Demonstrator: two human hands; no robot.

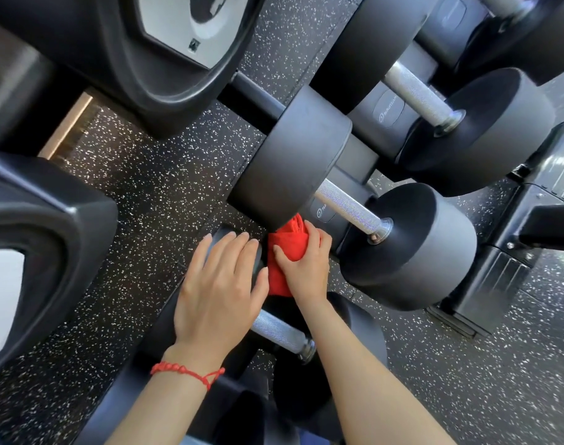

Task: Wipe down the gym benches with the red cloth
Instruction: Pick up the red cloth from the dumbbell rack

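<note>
My right hand [306,266] grips the bunched red cloth [287,248] and presses it into the gap between two black dumbbells on a rack. The cloth's top tucks under the head of the middle dumbbell [290,168]. My left hand [219,290], with a red bead bracelet on its wrist, lies flat with fingers spread on the head of the nearest dumbbell [280,332], whose knurled steel handle shows between my arms. No gym bench is in view.
More black dumbbells [467,130] lie in a row on the dark rack [512,245] toward the upper right. Large black weight plates [184,49] stand at the upper left and another at the left edge [33,252]. Speckled black rubber floor [139,187] lies below.
</note>
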